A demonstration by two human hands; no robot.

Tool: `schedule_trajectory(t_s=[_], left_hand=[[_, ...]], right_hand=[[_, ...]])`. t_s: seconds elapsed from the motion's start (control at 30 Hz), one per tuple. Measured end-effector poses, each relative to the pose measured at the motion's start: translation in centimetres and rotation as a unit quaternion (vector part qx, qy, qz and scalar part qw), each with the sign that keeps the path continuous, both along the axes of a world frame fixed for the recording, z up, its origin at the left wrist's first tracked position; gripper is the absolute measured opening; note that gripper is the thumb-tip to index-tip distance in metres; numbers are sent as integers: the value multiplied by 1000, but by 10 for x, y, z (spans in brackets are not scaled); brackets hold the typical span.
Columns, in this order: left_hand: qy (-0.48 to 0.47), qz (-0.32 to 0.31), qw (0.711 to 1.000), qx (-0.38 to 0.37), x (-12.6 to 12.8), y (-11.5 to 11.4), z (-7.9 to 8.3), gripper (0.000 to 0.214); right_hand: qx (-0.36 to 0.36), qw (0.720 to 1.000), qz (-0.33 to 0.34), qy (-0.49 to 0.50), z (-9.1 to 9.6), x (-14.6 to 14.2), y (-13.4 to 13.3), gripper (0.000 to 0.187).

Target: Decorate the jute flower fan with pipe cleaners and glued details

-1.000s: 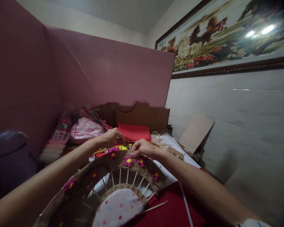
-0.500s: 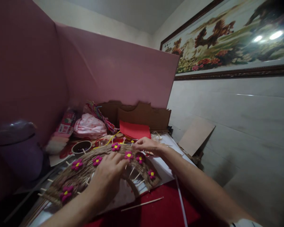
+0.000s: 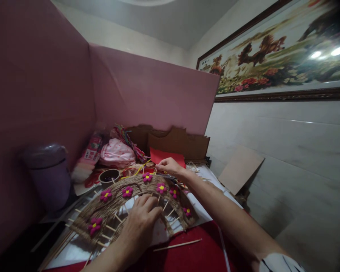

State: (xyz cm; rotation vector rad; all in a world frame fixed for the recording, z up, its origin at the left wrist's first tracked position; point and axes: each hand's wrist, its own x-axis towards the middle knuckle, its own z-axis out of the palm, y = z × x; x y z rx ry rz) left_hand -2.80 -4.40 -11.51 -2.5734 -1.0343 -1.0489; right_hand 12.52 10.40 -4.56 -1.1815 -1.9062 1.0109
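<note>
An arch of brown twine [image 3: 116,202], woven over thin wooden sticks, lies in front of me. Magenta flowers with yellow centres [image 3: 127,192] are spaced along it, and stick ends jut from both edges. My left hand [image 3: 144,215] rests at the inner edge with its fingers curled in. A stick emerges by its fingertips, but its grip is hidden. At the top outer edge, my right hand [image 3: 171,167] pinches the tip of an upright stick [image 3: 155,172]. A loose stick [image 3: 178,244] lies on the red surface [image 3: 192,258] near me.
Behind the arch are a round dark-filled cup [image 3: 109,176], a red sheet [image 3: 166,154], a pink-dotted cloth [image 3: 117,152] and cardboard [image 3: 181,141]. At left stands a lidded purple bin [image 3: 49,181]. Pink panels [image 3: 153,90] rise behind.
My right hand has closed on a yellow-topped stick tip that was showing beside its fingers. My left hand has slid off the twine to the inner edge. The whole view has shifted.
</note>
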Motion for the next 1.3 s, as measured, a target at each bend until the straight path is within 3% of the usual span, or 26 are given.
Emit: schedule_trajectory(t_s=[0.4,0.67,1.0,1.3], left_hand=[[-14,14,1000,-10,2,1,0,17],[-20,9,1000,-3,2,0,0,15],[-24,5,999,23,2,0,1,17],[-62,-46,994,80,-5,-17,18,17]], right_hand=[[28,999,-33,6,-5,-4,-4,27],[28,999,-16,10,-5,0,1,42],[54,998,-20,3,-6,0,0,37],[136,980,-145,-28,-7,28,8,19]])
